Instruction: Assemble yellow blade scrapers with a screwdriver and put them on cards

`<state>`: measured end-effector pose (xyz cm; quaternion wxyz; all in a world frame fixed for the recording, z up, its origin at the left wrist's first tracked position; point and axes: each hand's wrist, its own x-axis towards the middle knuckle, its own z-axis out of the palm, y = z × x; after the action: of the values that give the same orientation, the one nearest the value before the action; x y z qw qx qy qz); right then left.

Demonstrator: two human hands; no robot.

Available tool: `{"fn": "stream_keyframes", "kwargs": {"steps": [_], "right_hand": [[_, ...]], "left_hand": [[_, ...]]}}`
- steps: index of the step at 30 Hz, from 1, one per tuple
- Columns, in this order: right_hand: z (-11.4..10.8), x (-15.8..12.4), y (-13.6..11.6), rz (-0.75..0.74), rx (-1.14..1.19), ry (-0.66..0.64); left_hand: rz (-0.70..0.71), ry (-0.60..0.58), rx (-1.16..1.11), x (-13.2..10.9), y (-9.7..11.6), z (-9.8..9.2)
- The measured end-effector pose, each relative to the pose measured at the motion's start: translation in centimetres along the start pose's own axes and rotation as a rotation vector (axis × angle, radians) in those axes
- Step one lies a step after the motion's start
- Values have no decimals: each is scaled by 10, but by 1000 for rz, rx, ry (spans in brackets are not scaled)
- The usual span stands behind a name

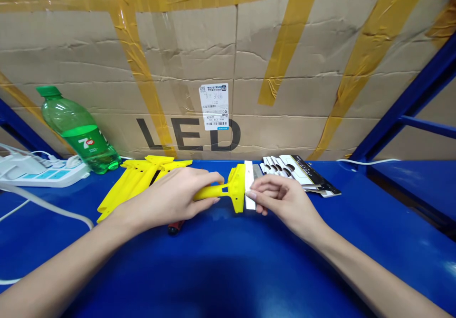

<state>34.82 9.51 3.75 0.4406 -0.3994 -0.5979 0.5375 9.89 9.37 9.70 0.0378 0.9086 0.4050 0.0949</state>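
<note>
My left hand (178, 192) is closed around the handle of a yellow scraper (236, 190), whose wide head points right. Between the thumb and fingers of my right hand (281, 197) is a narrow white strip (250, 180), standing against the scraper head's right edge. A grey flat piece (257, 172) shows behind the strip; I cannot tell whether it is joined to it. Several more yellow scrapers (130, 180) lie piled behind my left hand and wrist. Partly hidden under that hand is a red tool with a black end (174, 228).
Flat white-and-black card packs (302, 171) lie beyond my right hand. At the left are a green bottle (83, 133) and a white power strip (53, 175) with cables. A taped cardboard box (199, 47) stands behind the blue table (221, 270); a blue metal frame (399, 104) is at right.
</note>
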Motion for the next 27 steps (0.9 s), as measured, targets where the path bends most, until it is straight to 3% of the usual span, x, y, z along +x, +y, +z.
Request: {"fn": "stream_keyframes", "kwargs": {"steps": [6,15,27], "right_hand": [[0,-2,3,-14,64,41],[3,0,7,-3,-75,32],[4,-1,11,-133,-92,8]], "left_hand": [[11,1,-20,0,-1,1],[12,-63,-30,-2,-1,2],[26,-70,13,-3,-4,3]]}}
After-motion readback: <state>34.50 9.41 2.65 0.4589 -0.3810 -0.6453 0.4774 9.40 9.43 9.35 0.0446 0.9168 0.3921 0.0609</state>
